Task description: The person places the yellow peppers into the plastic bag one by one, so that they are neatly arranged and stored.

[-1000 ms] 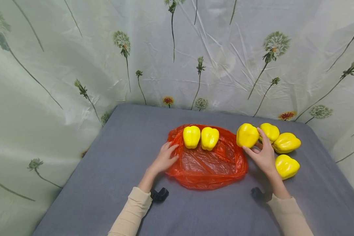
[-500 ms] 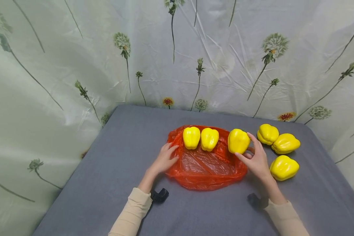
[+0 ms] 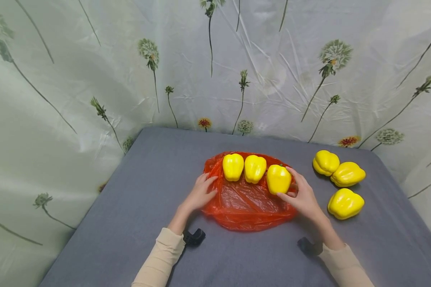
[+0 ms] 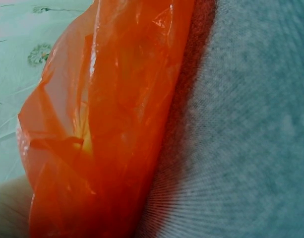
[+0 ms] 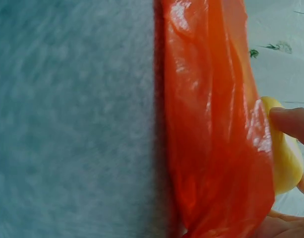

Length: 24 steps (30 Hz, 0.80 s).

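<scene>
Right hand has its fingers curled round a glossy yellow bell pepper, thumb under the near side, and it holds that pepper over the right part of the crumpled orange-red plastic bag lying flat on the grey cloth-covered bench. From the right wrist view, a fingertip presses the yellow skin just past the bag's edge. Whether the pepper already rests on the plastic I cannot tell.

Left hand lies on the bag's left edge, fingers straight and a little spread, pinning the plastic down.

Two more yellow peppers sit side by side on the far part of the bag, and the held one comes in just beside them, making a row of three. Off to the right on the bare bench, three yellow peppers wait in a loose cluster, well apart from the bag.

So the step in hand looks like placing number three. Next, in my judgement: settle it, let go cleanly without rolling its neighbours, then reach right for the nearest loose pepper while the left hand pins the bag.
</scene>
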Motion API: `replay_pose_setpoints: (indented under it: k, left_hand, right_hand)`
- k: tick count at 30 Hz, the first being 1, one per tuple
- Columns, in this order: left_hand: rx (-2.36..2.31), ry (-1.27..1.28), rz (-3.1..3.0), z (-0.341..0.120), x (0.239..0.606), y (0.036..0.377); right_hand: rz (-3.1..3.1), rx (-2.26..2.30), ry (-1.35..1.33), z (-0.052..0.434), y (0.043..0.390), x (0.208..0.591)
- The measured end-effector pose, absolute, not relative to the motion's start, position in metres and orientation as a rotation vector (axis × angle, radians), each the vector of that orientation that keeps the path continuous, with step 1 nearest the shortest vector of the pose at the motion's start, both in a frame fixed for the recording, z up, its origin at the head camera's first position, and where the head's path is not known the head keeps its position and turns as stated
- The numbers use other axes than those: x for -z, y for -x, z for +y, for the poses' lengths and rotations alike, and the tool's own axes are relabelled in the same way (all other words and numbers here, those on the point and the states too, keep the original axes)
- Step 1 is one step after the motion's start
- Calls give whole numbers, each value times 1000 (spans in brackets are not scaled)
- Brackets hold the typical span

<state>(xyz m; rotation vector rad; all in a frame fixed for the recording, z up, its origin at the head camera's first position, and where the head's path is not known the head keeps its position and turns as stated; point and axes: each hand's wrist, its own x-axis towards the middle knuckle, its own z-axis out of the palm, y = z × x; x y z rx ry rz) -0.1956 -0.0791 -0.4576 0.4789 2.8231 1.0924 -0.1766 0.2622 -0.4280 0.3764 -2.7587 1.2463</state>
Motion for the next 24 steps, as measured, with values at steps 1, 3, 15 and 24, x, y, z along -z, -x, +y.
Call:
replay_pose_setpoints:
  k: [1, 3, 15, 24]
  left_hand:
    - [-1091, -482, 2825, -79, 458, 196]
    - [-1099, -490, 2828, -79, 458, 196]
    - [-1072, -464, 2823, -79, 461, 196]
    - [-1093, -458, 2810, -79, 457, 196]
  right_hand:
    - [-2769, -1244, -375, 262, 177, 429]
    - [-2784, -1240, -374, 262, 179, 430]
    - [-2845, -1121, -398, 258, 189, 429]
    - [-2914, -1042, -358, 254, 192, 424]
